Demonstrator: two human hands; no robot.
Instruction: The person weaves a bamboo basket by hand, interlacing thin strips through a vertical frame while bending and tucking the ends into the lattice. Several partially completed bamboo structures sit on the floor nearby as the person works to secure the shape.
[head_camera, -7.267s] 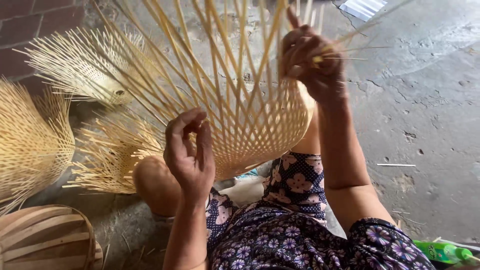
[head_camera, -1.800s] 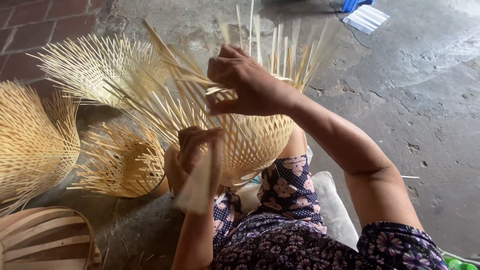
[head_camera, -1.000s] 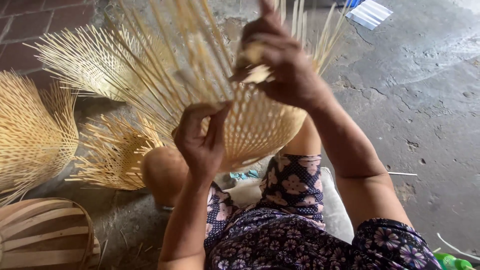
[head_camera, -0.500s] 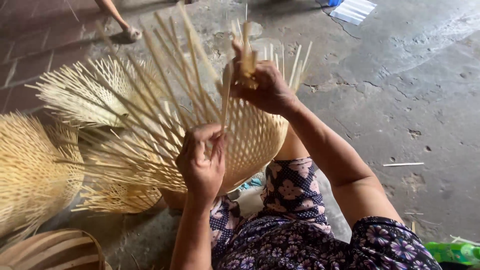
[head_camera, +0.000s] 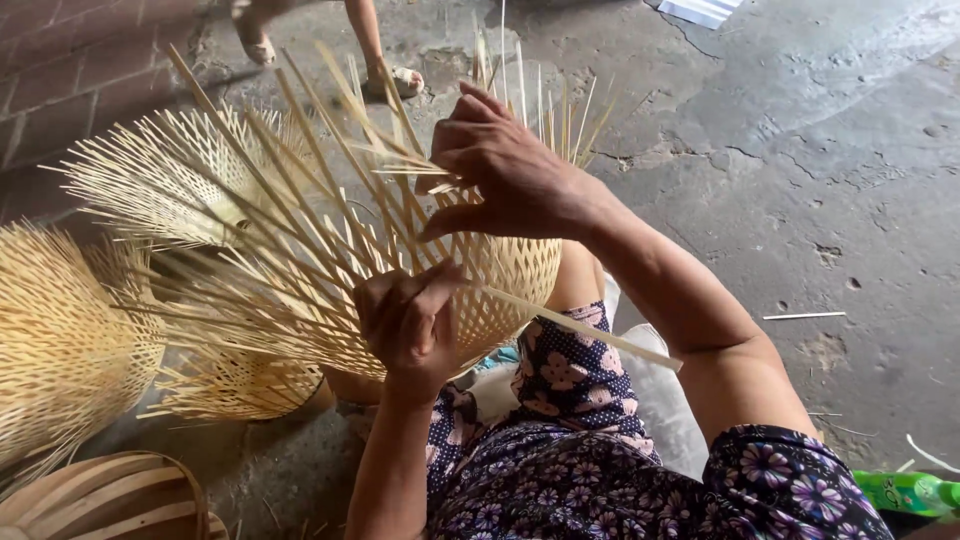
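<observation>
A half-woven bamboo basket (head_camera: 500, 290) rests against my knee, its loose strips fanning up and to the left. My left hand (head_camera: 408, 325) pinches a few strips at the near rim. My right hand (head_camera: 505, 172) is over the upper rim, fingers closed on thin bamboo strips that it bends across the others. One long strip (head_camera: 580, 328) sticks out to the right under my right forearm.
Other unfinished bamboo baskets lie at the left (head_camera: 160, 180) and far left (head_camera: 60, 340); a slatted wooden piece (head_camera: 100, 500) is at bottom left. Another person's sandalled feet (head_camera: 390, 75) stand at the top. A green bottle (head_camera: 915, 492) lies at bottom right on the cracked concrete floor.
The basket has been turned and tilted in my lap. My right hand has come down from the strip tips to the upper rim; my left hand stays at the near rim.
</observation>
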